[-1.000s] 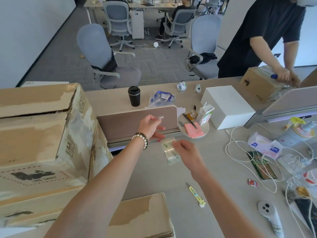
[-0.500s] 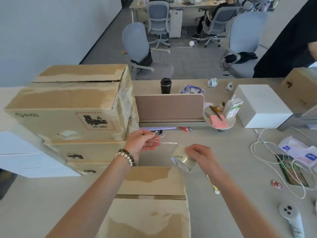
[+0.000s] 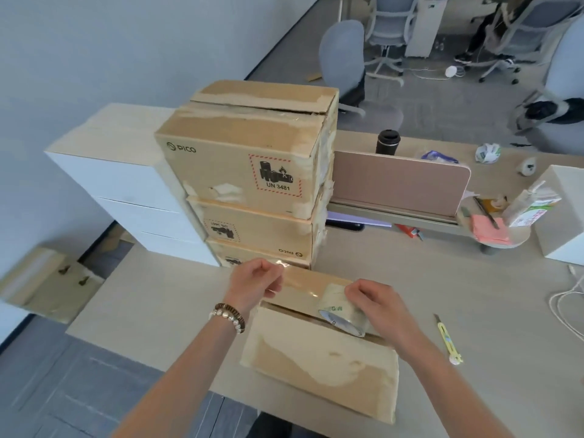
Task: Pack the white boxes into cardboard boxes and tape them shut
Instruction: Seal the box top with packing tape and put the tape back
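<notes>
A cardboard box [image 3: 319, 368] with its flaps folded down lies on the desk right in front of me. My right hand [image 3: 374, 300] grips a roll of clear tape [image 3: 343, 317] over the box's centre seam. My left hand [image 3: 256, 279] pinches the tape's loose end, and a strip is stretched between the two hands above the box's far flap. Three closed cardboard boxes [image 3: 246, 162] are stacked just behind. White boxes [image 3: 117, 175] are stacked to their left, and another white box [image 3: 561, 216] stands at the right edge.
A yellow utility knife [image 3: 447, 339] lies on the desk right of the box. A pink desk divider [image 3: 398, 181], a black cup [image 3: 388, 141], a milk carton [image 3: 534, 203] and white cables [image 3: 565, 305] are further back and right. Office chairs stand beyond the desk.
My view has swung left and down. Both hands moved with the tape from the open desk to over the cardboard box, and the pulled strip is longer.
</notes>
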Action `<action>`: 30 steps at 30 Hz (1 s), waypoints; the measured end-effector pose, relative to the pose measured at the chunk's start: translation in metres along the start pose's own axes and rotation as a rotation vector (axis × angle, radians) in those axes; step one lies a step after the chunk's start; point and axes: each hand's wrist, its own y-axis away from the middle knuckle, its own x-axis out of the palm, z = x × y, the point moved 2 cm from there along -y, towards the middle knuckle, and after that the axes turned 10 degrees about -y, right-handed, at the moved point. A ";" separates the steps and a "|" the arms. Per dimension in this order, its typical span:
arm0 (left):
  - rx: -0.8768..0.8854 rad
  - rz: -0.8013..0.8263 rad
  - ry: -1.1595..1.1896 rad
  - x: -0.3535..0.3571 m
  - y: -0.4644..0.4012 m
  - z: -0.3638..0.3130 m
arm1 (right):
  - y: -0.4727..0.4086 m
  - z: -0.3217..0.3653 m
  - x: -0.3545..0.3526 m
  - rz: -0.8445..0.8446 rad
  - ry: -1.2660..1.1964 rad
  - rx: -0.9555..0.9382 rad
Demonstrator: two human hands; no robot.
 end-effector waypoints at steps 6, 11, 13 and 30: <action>-0.079 -0.013 -0.012 -0.028 -0.012 0.040 | -0.011 -0.003 0.040 0.026 0.175 -0.018; -0.122 0.006 0.016 -0.038 -0.026 0.070 | -0.024 -0.013 0.068 0.041 0.286 0.015; -0.148 0.024 0.012 -0.039 -0.031 0.080 | -0.029 -0.019 0.075 0.034 0.320 0.052; -0.226 0.177 0.008 -0.052 -0.079 0.128 | -0.055 -0.037 0.121 -0.194 0.316 0.158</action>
